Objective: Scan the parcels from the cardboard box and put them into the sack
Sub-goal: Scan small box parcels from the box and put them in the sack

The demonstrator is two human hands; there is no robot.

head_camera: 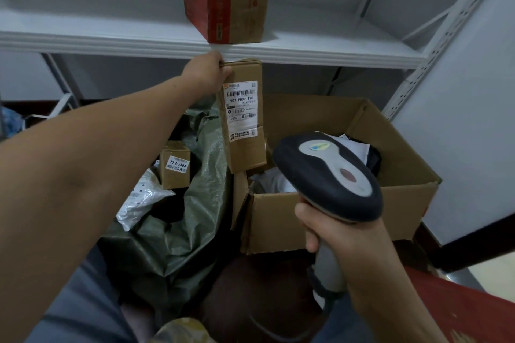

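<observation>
Head view showed the left hand (207,69) gripping the top end of a tall brown parcel (245,145), most of its fingers hidden behind the carton. The parcel hung upright with its label toward the camera, above the seam between the green sack (195,217) and the cardboard box (404,203). The right hand (342,234) was wrapped around the handle of the scanner (328,175), whose head blocked part of the box's contents. A small labelled carton (175,166) lay in the sack's mouth, with other parcels there hard to make out.
</observation>
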